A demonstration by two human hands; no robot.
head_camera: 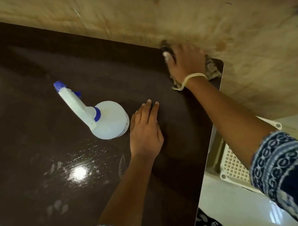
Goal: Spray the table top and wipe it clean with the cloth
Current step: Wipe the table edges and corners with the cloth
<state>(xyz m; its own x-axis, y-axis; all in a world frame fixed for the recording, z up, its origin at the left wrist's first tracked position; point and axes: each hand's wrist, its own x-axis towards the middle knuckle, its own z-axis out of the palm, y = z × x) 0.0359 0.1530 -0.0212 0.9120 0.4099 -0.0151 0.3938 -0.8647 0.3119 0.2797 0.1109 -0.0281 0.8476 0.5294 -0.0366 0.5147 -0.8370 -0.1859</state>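
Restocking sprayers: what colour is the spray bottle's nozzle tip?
Blue, on the spray bottle; seen in the head view.

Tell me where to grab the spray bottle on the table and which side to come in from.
Grip the spray bottle at its white neck just below the trigger head. It stands upright with the nozzle aimed toward the far left, so the neck is clear. Come from the right with the left hand, which lies flat on the table top beside it; the right hand is busy with the cloth.
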